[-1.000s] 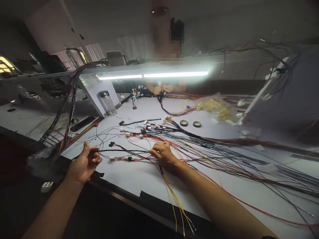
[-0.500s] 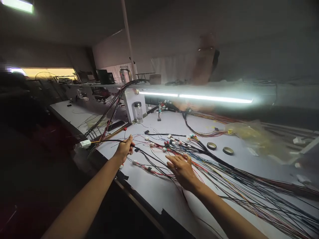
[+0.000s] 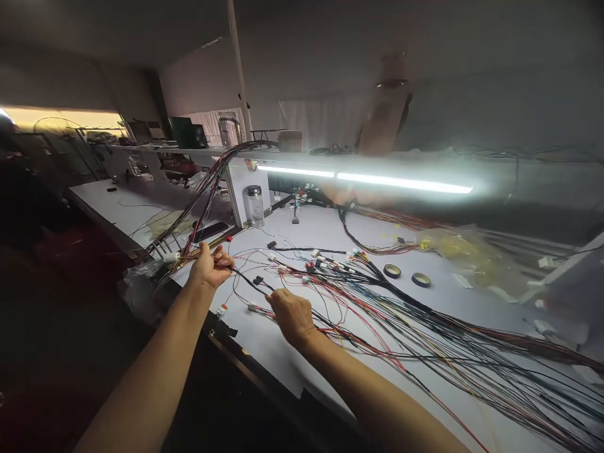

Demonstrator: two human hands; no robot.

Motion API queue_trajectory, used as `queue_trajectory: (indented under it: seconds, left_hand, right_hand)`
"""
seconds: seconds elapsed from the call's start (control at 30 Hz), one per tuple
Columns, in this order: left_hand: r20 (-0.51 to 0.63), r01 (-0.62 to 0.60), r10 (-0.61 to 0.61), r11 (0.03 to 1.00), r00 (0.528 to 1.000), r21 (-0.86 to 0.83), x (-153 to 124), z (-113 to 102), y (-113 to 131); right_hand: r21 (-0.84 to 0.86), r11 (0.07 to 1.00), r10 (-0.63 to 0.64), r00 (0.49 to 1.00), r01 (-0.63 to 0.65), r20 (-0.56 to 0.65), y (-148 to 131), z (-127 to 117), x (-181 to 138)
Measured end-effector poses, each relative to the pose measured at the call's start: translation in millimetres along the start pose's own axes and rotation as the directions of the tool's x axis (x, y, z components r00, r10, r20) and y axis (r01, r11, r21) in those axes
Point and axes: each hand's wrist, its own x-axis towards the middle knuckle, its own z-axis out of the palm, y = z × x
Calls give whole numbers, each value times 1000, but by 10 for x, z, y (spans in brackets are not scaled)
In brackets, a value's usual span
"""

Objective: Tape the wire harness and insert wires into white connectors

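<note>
My left hand (image 3: 211,266) is closed around a black wire bundle (image 3: 245,280) near the left edge of the white table (image 3: 283,346). The bundle runs right to my right hand (image 3: 290,313), whose fingers are pinched on the same bundle just above the table. A wide spread of red, black and coloured wires (image 3: 425,333) with small white connectors (image 3: 321,261) lies to the right of both hands. A small white connector (image 3: 221,310) rests on the table between my arms.
Two tape rolls (image 3: 391,271) lie past the wires. A clear jar (image 3: 255,206) stands by a white post. A plastic bag (image 3: 453,248) lies at the back right. Another person's hands (image 3: 349,198) work under the light bar (image 3: 363,179). Hanging wires (image 3: 198,201) drape at left.
My left hand has moved left along the bundle toward the table edge. My right hand, spread flat over the wires half a second ago, has closed on the black bundle. The view swung left.
</note>
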Motion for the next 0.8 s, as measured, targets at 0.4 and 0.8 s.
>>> queue_trajectory:
  seconds: [0.4,0.8]
  left_hand:
    - [117,74,-81,995,990,66,66,57,-69]
    - [144,-168,162,985,976,35,98,341,-211]
  right_hand:
    - [138,990,-38,983,13,180,-226,-194,37]
    - [239,964,77,980,-120,183,-535,23,305]
